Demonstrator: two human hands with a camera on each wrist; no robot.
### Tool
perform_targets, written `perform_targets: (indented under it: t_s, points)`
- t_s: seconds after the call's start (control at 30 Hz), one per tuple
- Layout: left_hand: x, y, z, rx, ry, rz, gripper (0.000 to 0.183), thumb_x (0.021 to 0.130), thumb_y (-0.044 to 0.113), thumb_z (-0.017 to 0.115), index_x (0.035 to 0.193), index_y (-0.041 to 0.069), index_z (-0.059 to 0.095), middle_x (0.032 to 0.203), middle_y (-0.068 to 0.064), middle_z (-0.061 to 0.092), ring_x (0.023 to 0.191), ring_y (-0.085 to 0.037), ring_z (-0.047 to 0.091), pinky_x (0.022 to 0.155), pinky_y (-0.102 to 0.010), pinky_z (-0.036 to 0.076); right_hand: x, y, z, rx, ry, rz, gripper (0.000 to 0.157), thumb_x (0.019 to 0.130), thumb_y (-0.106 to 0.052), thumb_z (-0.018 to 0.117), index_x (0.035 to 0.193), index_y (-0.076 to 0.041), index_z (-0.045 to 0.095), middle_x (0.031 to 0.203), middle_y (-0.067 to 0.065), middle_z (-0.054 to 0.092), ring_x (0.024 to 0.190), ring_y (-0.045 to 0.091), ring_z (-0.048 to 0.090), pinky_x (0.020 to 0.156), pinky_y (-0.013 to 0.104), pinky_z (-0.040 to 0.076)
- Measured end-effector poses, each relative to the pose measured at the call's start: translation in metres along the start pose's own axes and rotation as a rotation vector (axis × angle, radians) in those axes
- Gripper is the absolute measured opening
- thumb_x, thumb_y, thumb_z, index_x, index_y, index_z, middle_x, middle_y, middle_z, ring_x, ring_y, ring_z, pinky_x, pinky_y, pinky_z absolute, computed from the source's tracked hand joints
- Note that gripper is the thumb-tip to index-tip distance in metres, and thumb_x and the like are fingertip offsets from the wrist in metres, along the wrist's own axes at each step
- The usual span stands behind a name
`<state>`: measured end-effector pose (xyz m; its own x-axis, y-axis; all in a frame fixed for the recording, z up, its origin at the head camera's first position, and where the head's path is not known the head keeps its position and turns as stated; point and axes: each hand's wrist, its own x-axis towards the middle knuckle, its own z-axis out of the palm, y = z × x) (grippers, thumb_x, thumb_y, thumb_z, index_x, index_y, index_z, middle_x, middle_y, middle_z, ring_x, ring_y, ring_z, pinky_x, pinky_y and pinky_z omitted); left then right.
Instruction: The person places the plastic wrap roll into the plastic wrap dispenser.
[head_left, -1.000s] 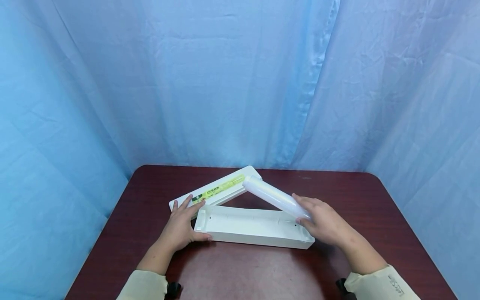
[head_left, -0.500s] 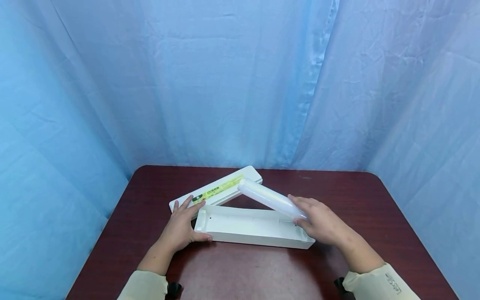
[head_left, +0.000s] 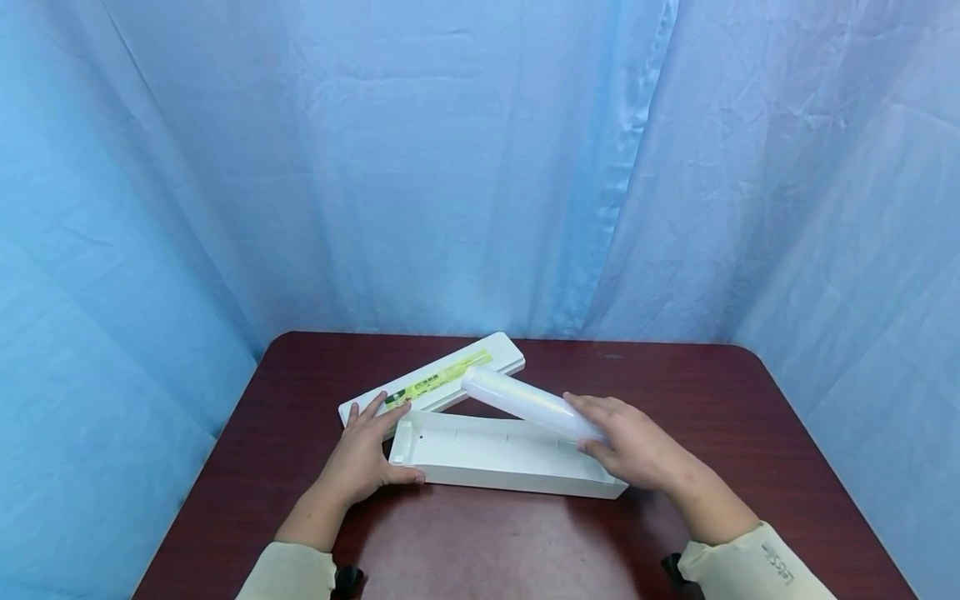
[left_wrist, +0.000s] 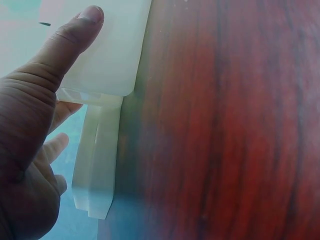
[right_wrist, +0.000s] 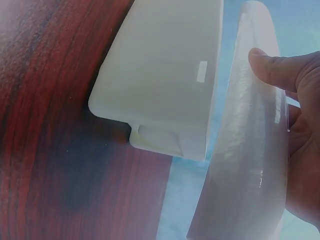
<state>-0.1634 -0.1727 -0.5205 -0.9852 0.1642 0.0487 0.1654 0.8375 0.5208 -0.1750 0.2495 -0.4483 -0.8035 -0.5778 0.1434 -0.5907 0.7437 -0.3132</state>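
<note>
A long white open box (head_left: 480, 446) stands across the middle of the table. My left hand (head_left: 356, 458) holds its left end, thumb along the front wall and fingers spread at the back corner. The fingertips overlap the white lid (head_left: 504, 348) behind, which bears a yellow-green label. With my right hand (head_left: 633, 442) I grip the right end of a clear plastic wrap roll (head_left: 528, 404), tilted over the box. The roll's left end overlaps the lid in the head view. In the right wrist view, my thumb lies along the roll (right_wrist: 245, 145), beside the box wall (right_wrist: 155, 70).
The dark red wooden table (head_left: 720, 400) has rounded far corners. Light blue curtains (head_left: 450, 167) hang behind it and along both sides. Both forearms reach in from the front edge in pale sleeves (head_left: 292, 571).
My right hand has moved slightly left with the plastic wrap roll, so its far end has come left and nearer over the lid. The left hand and the box stay in place.
</note>
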Motion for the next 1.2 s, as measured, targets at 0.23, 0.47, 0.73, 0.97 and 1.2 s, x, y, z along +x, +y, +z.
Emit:
perform_targets:
  t_s: [0.23,0.47,0.73,0.97,1.2]
  points:
    - [-0.001,0.0,0.0,-0.012,-0.007,-0.008,0.12,0.056,0.059,0.098,0.159,0.023,0.046,0.167,-0.015,0.033,0.155,-0.049,0.015,0.116,-0.074,0.02,0.004,-0.004,0.001,-0.009,-0.002,-0.024,0.073,0.091,-0.019,0.082,0.156,-0.013,0.049,0.149,0.008,0.058,0.13,0.032,0.059,0.099,0.051,0.053]
    - [0.0,0.001,-0.002,-0.015,-0.01,-0.005,0.12,0.057,0.058,0.098,0.159,0.023,0.046,0.167,-0.016,0.032,0.154,-0.05,0.015,0.116,-0.074,0.022,0.008,-0.009,0.001,-0.034,0.0,-0.045,0.075,0.09,-0.019,0.082,0.157,-0.015,0.048,0.15,0.008,0.058,0.13,0.031,0.059,0.099,0.051,0.053]
    - [0.0,0.0,-0.001,-0.02,-0.01,0.004,0.121,0.056,0.06,0.097,0.159,0.022,0.046,0.167,-0.016,0.032,0.154,-0.05,0.016,0.115,-0.074,0.023,0.012,-0.016,0.001,-0.026,-0.019,-0.066,0.075,0.091,-0.019,0.082,0.157,-0.016,0.048,0.151,0.007,0.057,0.13,0.03,0.059,0.1,0.05,0.053]
    - [0.0,-0.001,0.0,-0.015,-0.001,0.02,0.119,0.057,0.058,0.098,0.158,0.02,0.048,0.166,-0.016,0.033,0.154,-0.049,0.019,0.116,-0.072,0.024,0.016,-0.02,0.001,-0.028,-0.016,-0.11,0.074,0.091,-0.019,0.082,0.157,-0.014,0.048,0.15,0.008,0.057,0.131,0.029,0.059,0.101,0.049,0.052]
    - [0.0,-0.002,0.0,-0.016,-0.008,0.013,0.119,0.057,0.058,0.098,0.158,0.021,0.047,0.167,-0.016,0.032,0.154,-0.05,0.018,0.115,-0.073,0.025,0.019,-0.024,0.004,-0.028,-0.027,-0.126,0.073,0.091,-0.02,0.082,0.156,-0.014,0.049,0.149,0.007,0.058,0.132,0.027,0.058,0.102,0.048,0.052]
